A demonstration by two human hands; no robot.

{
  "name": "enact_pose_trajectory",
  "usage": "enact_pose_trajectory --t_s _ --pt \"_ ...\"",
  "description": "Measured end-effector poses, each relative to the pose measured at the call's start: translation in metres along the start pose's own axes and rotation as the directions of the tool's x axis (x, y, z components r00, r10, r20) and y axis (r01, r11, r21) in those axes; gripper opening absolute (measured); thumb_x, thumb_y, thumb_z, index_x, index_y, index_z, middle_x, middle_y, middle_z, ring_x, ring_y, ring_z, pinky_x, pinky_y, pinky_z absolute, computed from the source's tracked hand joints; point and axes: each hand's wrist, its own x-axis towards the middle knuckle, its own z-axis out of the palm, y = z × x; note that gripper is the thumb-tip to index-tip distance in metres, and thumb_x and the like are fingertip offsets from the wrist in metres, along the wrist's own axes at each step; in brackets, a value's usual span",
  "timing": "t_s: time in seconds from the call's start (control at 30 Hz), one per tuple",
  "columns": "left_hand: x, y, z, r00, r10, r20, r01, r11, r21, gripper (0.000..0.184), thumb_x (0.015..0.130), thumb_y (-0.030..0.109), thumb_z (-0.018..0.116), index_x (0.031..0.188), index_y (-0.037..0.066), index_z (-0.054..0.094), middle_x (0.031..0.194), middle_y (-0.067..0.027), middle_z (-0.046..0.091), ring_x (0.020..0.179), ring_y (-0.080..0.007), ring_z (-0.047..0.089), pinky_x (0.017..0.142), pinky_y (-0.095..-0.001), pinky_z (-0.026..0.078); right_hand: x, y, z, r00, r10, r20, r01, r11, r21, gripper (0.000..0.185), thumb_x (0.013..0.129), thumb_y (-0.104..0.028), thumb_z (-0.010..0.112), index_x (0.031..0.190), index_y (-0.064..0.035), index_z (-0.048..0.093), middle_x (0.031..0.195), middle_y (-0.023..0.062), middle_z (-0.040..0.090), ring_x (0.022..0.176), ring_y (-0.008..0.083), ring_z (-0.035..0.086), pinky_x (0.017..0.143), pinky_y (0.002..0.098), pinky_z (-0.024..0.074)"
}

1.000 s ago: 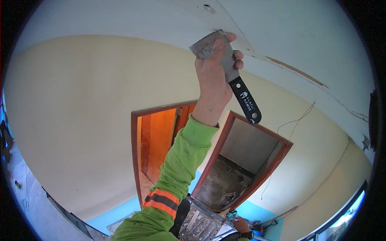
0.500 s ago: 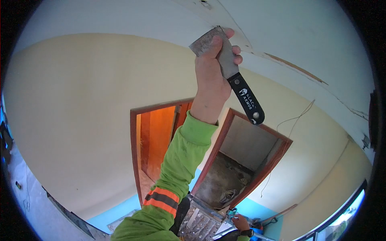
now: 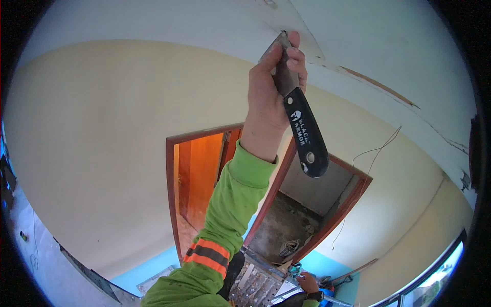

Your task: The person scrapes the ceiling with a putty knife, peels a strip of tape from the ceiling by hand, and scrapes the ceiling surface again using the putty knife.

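Note:
My raised left hand [image 3: 266,97], in a green sleeve with an orange and grey band, is closed on a putty knife [image 3: 306,133]. Its thumb and fingers grip the metal blade, while the black handle lettered "Black Armor" hangs down past the palm. The blade's upper corner is at a small dark spot on the white ceiling [image 3: 204,25]; whether they touch I cannot tell. Low in the view, my right hand [image 3: 308,283], with a dark watch at the wrist, has curled fingers beside a small teal item. What it holds is unclear.
Two brown-framed doorways, one with an orange wooden door [image 3: 199,179], stand in the cream wall [image 3: 102,153]. A long strip of ceiling damage [image 3: 378,86] runs to the right. Thin wires [image 3: 378,149] dangle there. A speckled board [image 3: 255,284] lies below, and a window [image 3: 440,279] is at lower right.
The putty knife has turned in my left hand: its blade now shows more edge-on, and the handle has swung down and left. My right hand has barely moved.

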Motion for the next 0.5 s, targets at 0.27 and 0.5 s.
enact_pose_trajectory --t_s 0.27,0.5 --pt "-0.004 0.003 -0.007 0.970 0.244 0.015 -0.207 0.788 0.580 0.031 0.101 0.020 0.045 0.124 -0.001 0.047 0.114 -0.0129 0.063 0.081 -0.0180 0.060 0.059 -0.0270 0.053 0.004 -0.003 -0.002 0.999 -0.042 0.028 0.041 0.998 0.044 0.048 0.088 -0.035 0.067 0.119 -0.0003 0.058 0.083 0.0147 0.070 0.072 0.0229 0.069 0.067 0.0359 0.0525" --pt "-0.009 -0.010 -0.006 0.887 0.416 0.201 -0.342 0.298 0.891 0.031 0.098 0.020 0.055 0.122 0.001 0.054 0.112 -0.0136 0.065 0.074 -0.0190 0.064 0.055 -0.0281 0.051 0.001 -0.011 -0.003 1.000 0.014 0.016 -0.014 1.000 0.013 0.045 0.086 -0.033 0.068 0.117 -0.0012 0.060 0.083 0.0144 0.070 0.072 0.0228 0.069 0.066 0.0350 0.0523"
